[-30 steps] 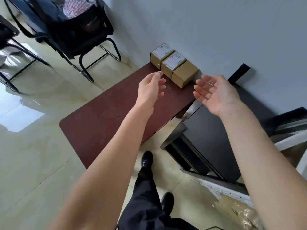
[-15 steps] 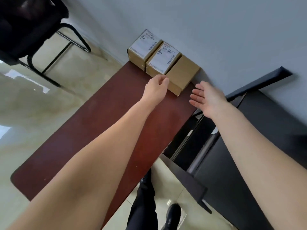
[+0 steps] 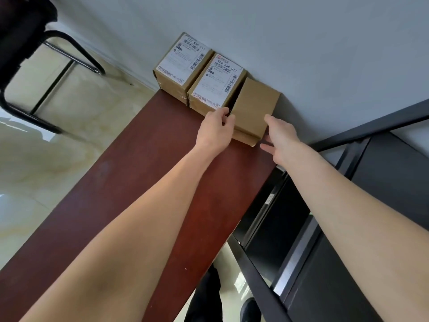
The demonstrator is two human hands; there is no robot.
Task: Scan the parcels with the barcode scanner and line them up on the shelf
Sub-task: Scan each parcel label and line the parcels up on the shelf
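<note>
Three small cardboard parcels stand in a row against the wall at the far end of a dark red table [image 3: 144, 182]. The two on the left [image 3: 183, 66] [image 3: 218, 84] carry white barcode labels on top. The plain parcel [image 3: 254, 105] on the right has no label showing. My left hand [image 3: 214, 130] grips its left front corner, fingers in the gap beside the middle parcel. My right hand [image 3: 282, 138] holds its right side, thumb on top. The parcel looks tilted, its front raised slightly. No scanner is in view.
A black metal shelf unit [image 3: 348, 228] stands right of the table, close to my right arm. A black chair [image 3: 21, 31] sits at the upper left on the glossy tiled floor. My legs and shoes show below the table edge.
The view has moved in closer to the parcels. Both hands reached forward and closed on the plain parcel, which now sits apart from the middle one with a gap.
</note>
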